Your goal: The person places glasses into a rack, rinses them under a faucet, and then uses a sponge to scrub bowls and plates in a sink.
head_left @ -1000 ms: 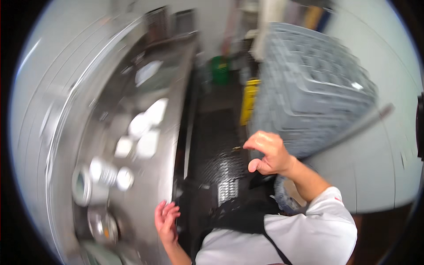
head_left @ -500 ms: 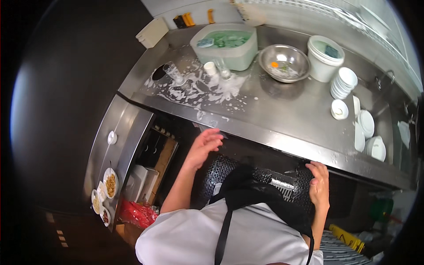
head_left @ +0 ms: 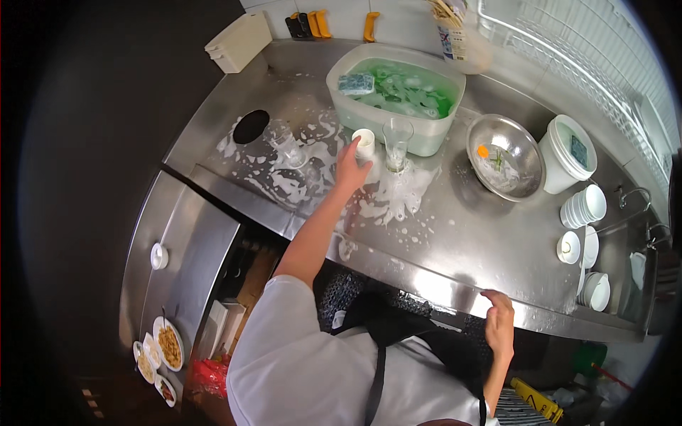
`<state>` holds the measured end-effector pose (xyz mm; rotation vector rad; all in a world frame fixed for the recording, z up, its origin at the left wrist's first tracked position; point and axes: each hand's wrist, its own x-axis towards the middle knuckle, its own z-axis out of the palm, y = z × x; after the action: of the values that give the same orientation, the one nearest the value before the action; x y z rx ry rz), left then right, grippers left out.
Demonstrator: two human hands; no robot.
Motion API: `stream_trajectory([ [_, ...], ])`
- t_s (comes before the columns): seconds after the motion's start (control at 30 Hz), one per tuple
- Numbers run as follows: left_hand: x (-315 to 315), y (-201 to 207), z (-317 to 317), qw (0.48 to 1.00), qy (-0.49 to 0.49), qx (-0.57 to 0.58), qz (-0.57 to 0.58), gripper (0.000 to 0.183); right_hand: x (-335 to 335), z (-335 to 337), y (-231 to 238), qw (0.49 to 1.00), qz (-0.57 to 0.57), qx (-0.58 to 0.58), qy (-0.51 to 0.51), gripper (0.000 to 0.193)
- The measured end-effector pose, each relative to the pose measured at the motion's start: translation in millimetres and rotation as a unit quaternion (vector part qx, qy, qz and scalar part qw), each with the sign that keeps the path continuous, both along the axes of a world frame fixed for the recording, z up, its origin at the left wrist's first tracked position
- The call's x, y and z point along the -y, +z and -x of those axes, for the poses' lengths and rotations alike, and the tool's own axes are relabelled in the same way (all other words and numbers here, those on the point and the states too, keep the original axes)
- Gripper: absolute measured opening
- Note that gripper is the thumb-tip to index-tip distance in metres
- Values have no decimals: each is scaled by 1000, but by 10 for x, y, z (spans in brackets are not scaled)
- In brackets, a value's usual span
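Note:
With my left arm stretched over the steel counter, my left hand [head_left: 349, 169] has its fingers curled against the near side of a small white cup [head_left: 364, 144]. The cup stands on the foamy counter. Just right of it is a clear drinking glass [head_left: 397, 145], upright. Another clear glass [head_left: 288, 148] is to the left, tilted or lying in the suds. Behind them sits a whitish tub [head_left: 394, 118] of green soapy water, with a sponge [head_left: 356, 84] at its surface. My right hand [head_left: 500, 323] holds nothing; its bent fingers are apart beside the counter's front edge.
A steel bowl [head_left: 527, 149] with food scraps, a white bucket [head_left: 558, 168], stacked white bowls [head_left: 582, 207] and a sink [head_left: 632, 273] are on the right. A round hole [head_left: 251, 127] opens in the left counter. Plates of food [head_left: 169, 346] stand at lower left.
My left hand has moved forward from in front of the counter to the white cup. The whole view has shifted, and my right hand stays near the counter edge.

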<state>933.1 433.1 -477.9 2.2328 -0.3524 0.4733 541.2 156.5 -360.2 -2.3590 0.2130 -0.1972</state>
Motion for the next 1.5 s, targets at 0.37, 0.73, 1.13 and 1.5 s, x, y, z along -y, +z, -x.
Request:
stream_trajectory([
  [0.37,-87,-153,269,988,-40,-143,-33,32,-802,-2335,-780,978,-208,-22,-14,63],
  [0.73,-371,-35,1051,945,-253,-209,15,35,-1158,-3913,-1580,947,-293,118,-52,63],
  [1.13,421,-125,486,962,-233,-141,-22,33,-586,-2550,-1299,926,-246,187,-219,60],
  [1.5,-134,156,582,952,68,4,299,113,-42,-983,-720,904,-118,262,-315,60],
])
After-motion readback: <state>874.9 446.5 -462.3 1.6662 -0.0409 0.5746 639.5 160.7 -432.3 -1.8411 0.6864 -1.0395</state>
